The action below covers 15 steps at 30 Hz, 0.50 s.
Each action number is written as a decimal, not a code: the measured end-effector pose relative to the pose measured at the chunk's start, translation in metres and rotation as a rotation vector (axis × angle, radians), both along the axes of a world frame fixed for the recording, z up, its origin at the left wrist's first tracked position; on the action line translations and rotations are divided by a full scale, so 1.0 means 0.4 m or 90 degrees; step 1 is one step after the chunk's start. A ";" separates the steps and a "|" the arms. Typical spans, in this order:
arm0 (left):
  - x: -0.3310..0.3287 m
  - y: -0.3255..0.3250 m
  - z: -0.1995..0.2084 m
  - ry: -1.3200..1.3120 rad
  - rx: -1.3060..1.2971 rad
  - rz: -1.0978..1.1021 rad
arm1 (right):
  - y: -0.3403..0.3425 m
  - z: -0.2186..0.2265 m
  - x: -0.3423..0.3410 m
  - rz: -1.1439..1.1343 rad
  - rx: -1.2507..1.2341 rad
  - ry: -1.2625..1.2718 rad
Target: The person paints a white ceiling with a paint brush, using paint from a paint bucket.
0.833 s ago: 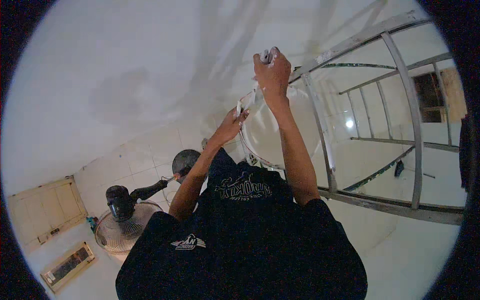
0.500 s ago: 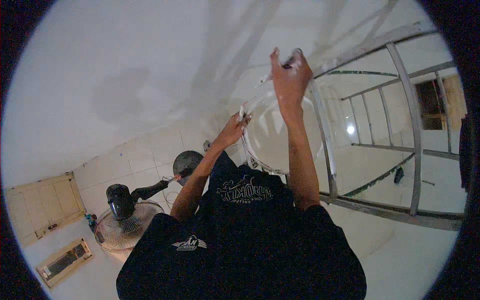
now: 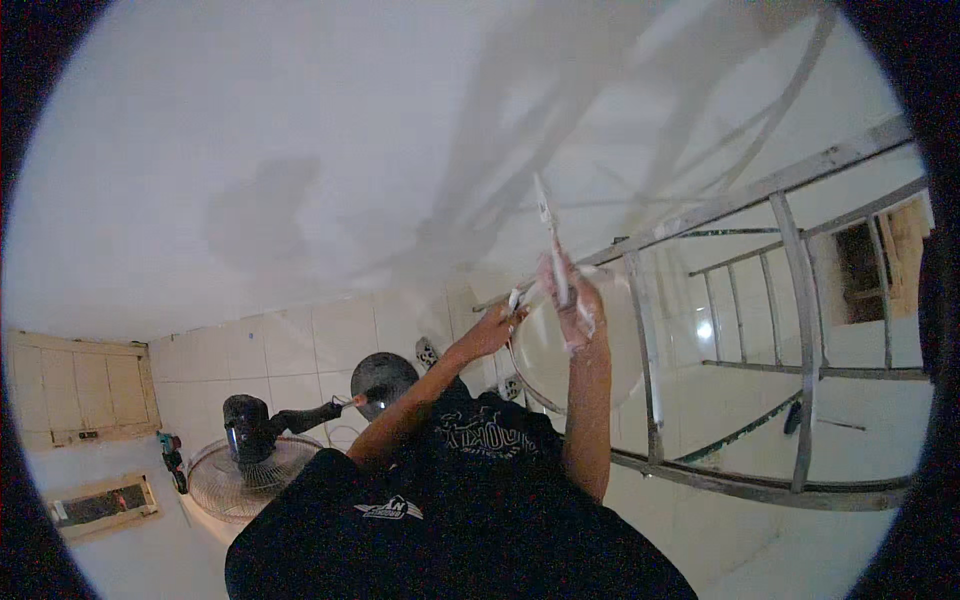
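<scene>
In front of me stands a large round whitish bucket (image 3: 538,375) with a pale inside. My left hand (image 3: 486,334) is closed at the bucket's left rim, with a small white piece or smear at its fingers. My right hand (image 3: 580,308), smeared white, is above the bucket's right part. It grips a slim white-smeared hand tool (image 3: 545,205) that points up toward the wall. The tool is seen edge-on, so I cannot tell if it is a brush or a putty knife.
A metal ladder-like frame (image 3: 795,260) stands close on my right. A white wall (image 3: 350,120) with shadows lies ahead, above a tiled strip (image 3: 290,345). At the lower left are a fan (image 3: 245,470), a dark round object (image 3: 385,383) and a wooden shutter (image 3: 80,390).
My right hand has come down from beside the wall to above the bucket, and its tool now points upward. My left hand stays at the rim. The whole view has tilted upward slightly.
</scene>
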<state>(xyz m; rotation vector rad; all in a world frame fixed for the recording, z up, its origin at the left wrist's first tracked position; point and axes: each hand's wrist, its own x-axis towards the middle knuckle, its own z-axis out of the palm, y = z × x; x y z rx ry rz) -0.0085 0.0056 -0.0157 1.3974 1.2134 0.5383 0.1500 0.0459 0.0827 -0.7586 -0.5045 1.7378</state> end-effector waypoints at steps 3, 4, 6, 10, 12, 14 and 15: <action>-0.009 -0.013 -0.018 -0.101 0.166 0.038 | -0.002 -0.003 -0.064 0.114 -0.038 0.017; -0.003 -0.003 -0.024 -0.085 0.239 0.031 | -0.003 0.001 -0.087 0.145 -0.033 0.019; -0.013 -0.001 -0.036 -0.067 0.313 0.031 | 0.001 0.011 -0.132 0.130 -0.105 -0.049; -0.040 -0.011 -0.029 -0.132 -0.078 -0.026 | 0.018 0.029 -0.209 0.189 -0.134 -0.124; -0.072 -0.004 -0.055 -0.150 -0.047 -0.072 | 0.025 0.047 -0.262 0.162 -0.178 -0.176; -0.063 0.027 -0.060 -0.152 0.003 -0.070 | 0.047 0.019 -0.293 0.173 -0.140 -0.191; -0.060 0.020 -0.069 -0.152 0.028 -0.070 | 0.059 0.001 -0.303 0.184 -0.108 -0.204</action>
